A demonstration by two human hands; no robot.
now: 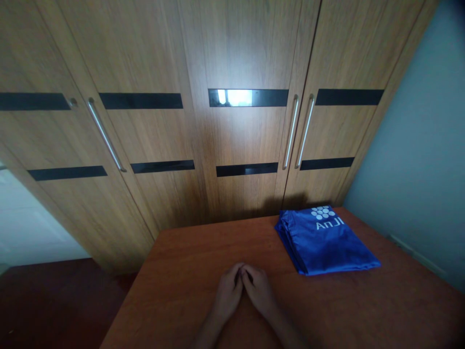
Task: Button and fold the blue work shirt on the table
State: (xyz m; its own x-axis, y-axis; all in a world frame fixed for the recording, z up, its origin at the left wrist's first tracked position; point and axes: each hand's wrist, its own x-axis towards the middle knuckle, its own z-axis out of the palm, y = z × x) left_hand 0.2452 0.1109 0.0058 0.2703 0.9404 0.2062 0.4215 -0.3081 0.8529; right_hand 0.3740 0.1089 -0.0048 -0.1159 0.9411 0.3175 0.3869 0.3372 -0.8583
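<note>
My left hand point(228, 287) and my right hand point(257, 286) rest together on the brown wooden table point(189, 257), touching at the fingertips and thumbs. Both have their fingers curled inward and pressed together, and nothing shows in either one. To the right of my right hand, apart from it, lies a folded blue cloth point(327, 247) with a smooth, slightly shiny surface. White dots and large white letters are printed near its far edge. Its layers show along the left side.
A wooden wardrobe point(240, 135) with metal handles and dark strips stands just behind the table's far edge. The pale blue wall point(417, 160) runs along the right. A white door or panel point(29, 218) and dark red floor point(58, 300) are on the left.
</note>
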